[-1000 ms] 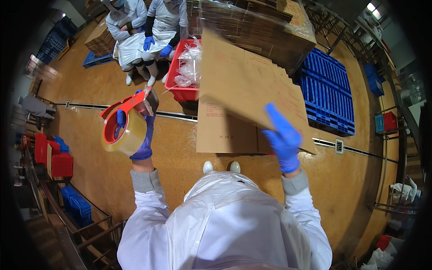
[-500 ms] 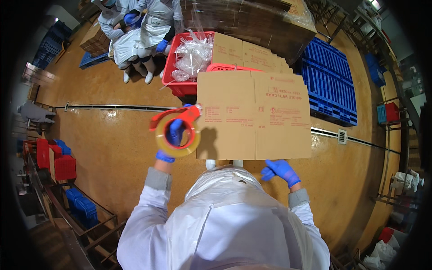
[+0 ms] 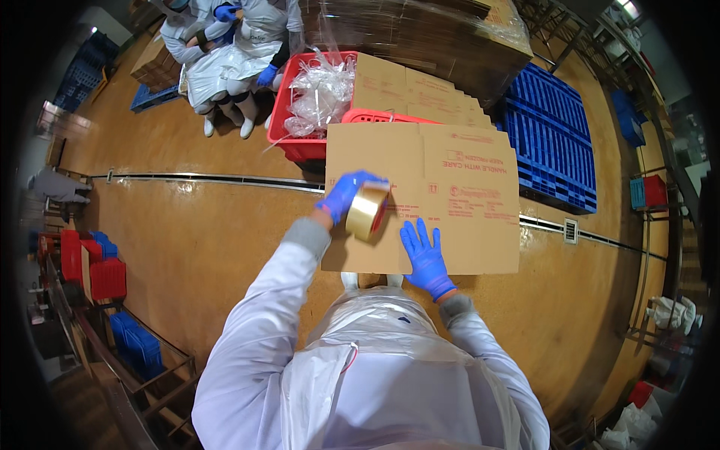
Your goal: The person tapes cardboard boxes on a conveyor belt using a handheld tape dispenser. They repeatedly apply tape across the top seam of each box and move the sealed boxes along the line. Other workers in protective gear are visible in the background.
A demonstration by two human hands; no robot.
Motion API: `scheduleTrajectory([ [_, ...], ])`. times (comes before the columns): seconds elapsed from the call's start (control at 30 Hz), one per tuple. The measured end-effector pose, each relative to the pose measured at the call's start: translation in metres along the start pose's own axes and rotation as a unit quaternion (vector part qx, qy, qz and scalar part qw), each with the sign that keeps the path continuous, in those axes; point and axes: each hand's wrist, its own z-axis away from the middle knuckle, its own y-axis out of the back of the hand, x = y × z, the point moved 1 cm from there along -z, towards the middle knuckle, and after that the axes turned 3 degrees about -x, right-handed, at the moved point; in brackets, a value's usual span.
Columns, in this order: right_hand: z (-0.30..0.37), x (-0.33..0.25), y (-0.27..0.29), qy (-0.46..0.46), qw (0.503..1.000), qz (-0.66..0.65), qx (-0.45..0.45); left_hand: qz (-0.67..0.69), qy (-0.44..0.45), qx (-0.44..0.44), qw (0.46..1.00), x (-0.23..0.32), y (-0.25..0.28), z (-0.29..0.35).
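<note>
In front of me lies a flat brown cardboard box (image 3: 472, 161) with red print on its top face. My left hand (image 3: 343, 196), in a blue glove, is closed around a tape dispenser (image 3: 367, 211) with a wide roll of yellowish packing tape, held over the left half of the cardboard. Whether the tape touches the surface I cannot tell. My right hand (image 3: 427, 264), also gloved in blue, rests on the near edge of the cardboard with its fingers stretched out and nothing in them.
Behind the cardboard stands a red crate (image 3: 289, 112) full of clear plastic bags (image 3: 319, 97). More folded cardboard (image 3: 420, 86) overlaps beside it. Blue pallets (image 3: 551, 135) are stacked at the right, wrapped cartons (image 3: 405, 34) at the back. Two people (image 3: 229, 67) sit at the far left.
My left hand has swung the tape dispenser rightward over the cardboard and turned it edge-on. My right hand has come left from beside the near edge onto the cardboard, its fingers now spread.
</note>
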Motion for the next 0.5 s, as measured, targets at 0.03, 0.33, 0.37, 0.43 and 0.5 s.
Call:
scheduleTrajectory([
  [0.03, 0.0, 0.003, -0.006, -0.007, 1.0, 0.01, 0.007, -0.003, 0.031, -0.003, 1.0, -0.011, -0.012, 0.023],
  [0.33, -0.004, 0.0, 0.008, -0.009, 0.999, -0.052, -0.01, -0.156, -0.239, -0.029, 0.958, 0.0, -0.029, 0.063],
  [0.37, -0.005, -0.001, 0.009, -0.005, 0.999, -0.05, -0.012, -0.157, -0.299, 0.009, 0.941, 0.019, -0.026, 0.045],
  [0.43, -0.006, -0.001, 0.011, -0.002, 0.999, -0.046, -0.019, -0.111, -0.271, 0.025, 0.956, 0.044, -0.014, 0.007],
  [0.5, -0.008, -0.003, 0.013, -0.002, 0.998, -0.059, -0.011, -0.02, -0.089, -0.015, 0.996, 0.045, 0.002, -0.021],
])
